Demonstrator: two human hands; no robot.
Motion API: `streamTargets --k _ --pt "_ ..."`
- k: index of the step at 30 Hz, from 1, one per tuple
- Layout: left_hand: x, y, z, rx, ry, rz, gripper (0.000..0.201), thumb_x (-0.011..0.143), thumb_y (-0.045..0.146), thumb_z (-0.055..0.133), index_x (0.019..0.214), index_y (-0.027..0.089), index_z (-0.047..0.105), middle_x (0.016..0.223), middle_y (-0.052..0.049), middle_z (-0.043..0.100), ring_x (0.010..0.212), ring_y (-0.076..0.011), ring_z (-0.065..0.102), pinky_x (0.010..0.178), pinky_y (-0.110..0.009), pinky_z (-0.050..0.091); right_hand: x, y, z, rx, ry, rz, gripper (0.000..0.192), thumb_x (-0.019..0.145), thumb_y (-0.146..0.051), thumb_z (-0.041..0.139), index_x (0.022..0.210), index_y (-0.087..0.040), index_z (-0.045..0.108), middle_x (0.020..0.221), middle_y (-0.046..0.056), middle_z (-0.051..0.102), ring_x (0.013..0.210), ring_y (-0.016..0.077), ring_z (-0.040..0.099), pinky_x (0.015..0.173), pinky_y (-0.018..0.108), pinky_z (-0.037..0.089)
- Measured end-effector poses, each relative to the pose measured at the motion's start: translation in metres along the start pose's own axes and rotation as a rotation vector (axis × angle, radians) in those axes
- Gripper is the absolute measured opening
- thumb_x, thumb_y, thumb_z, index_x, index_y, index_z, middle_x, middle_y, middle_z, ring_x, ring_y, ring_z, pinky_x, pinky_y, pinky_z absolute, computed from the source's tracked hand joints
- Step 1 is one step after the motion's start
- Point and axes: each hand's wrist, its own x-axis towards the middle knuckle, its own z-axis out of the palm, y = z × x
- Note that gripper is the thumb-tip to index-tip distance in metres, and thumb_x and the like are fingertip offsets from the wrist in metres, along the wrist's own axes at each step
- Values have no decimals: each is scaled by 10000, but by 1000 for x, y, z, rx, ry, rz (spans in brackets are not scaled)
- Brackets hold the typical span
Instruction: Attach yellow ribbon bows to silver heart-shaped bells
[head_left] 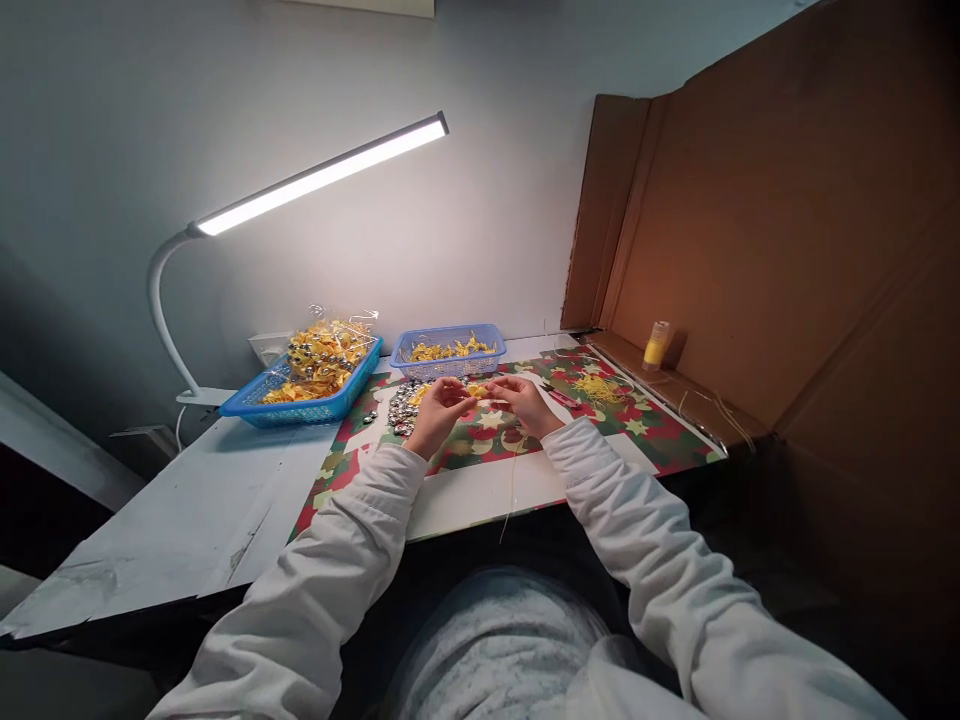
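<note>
Assembly step, I judge: left hand (439, 408) and right hand (523, 402) pinch one yellow piece (480, 391) mid-surface; next needs fine thread (513, 480) control.

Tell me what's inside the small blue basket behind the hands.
The small blue basket holds a loose heap of yellow pieces showing above its rim. Whatever lies beneath that heap, and the basket's bottom, is hidden by the pieces and the near wall.
</note>
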Motion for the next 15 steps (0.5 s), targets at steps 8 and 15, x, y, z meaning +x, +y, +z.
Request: streamTargets --k 8,15 --pt "-5 4 1 31 -62 -48 423 488 403 887 776 151 706 724 -39 708 653 -152 629 609 -275 504 4 8 -3 -92 30 -26 285 551 -402 837 694 -178 733 695 21 716 702 154 661 686 287 508" --pt "-8 6 0 -41 -91 -77 477 479 331 904 905 172 756 871 -54 734 708 -139 630 659 -269 513 5 7 -5 14 52 -35 327 495 -397 866 694 -166 750 727 35 731 713 159 675 798 339 549"
